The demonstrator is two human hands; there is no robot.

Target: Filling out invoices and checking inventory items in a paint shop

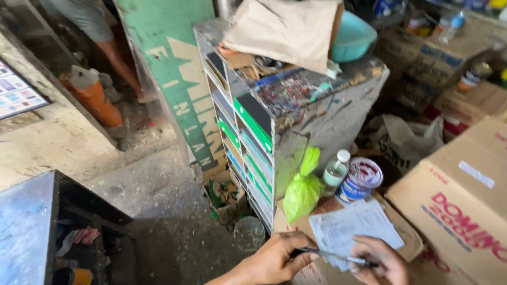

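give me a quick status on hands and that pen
Left hand and right hand both grip a pen. Pen lies over a paper slip on a cardboard box. Green bag beside it, nothing blocking.

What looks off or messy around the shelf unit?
The grey shelf unit is smeared and flecked with dried paint on its top and side, with clutter on top under a sheet of brown paper. Both hands hold a pen over papers.

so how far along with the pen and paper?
Done: the paper lies flat on a box, printed or written lines already on it. In hand: left hand and right hand both hold the pen at its lower edge. Left: can't tell; its lines are too small to read.
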